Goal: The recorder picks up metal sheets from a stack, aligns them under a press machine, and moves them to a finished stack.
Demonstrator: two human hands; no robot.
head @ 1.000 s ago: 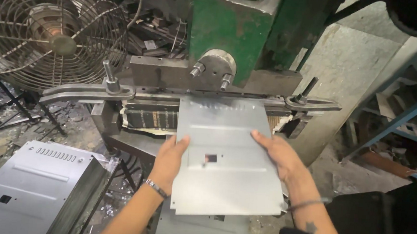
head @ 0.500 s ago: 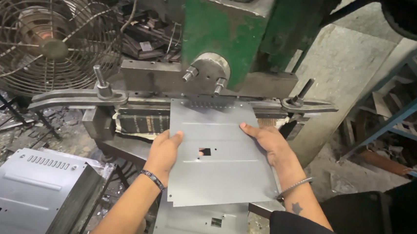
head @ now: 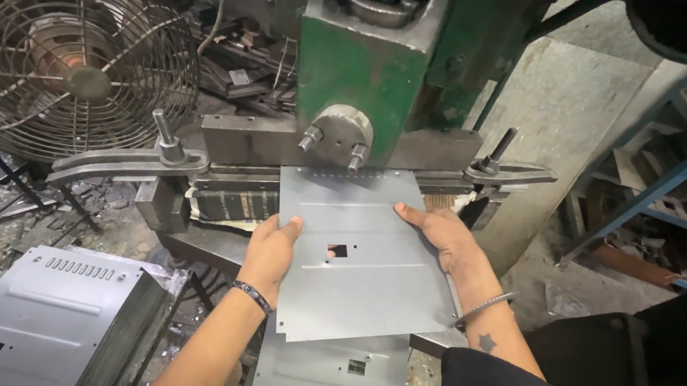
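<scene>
Left hand and right hand each grip a side edge of the flat grey sheet-metal panel with a small square cutout, its far edge under the green press head.

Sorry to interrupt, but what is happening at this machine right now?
A person holds a grey sheet-metal panel flat with both hands, the left hand on its left edge and the right hand on its right. The panel's far edge sits under the head of a green press. Similar panels are stacked at lower left, and a fan stands behind.
</scene>
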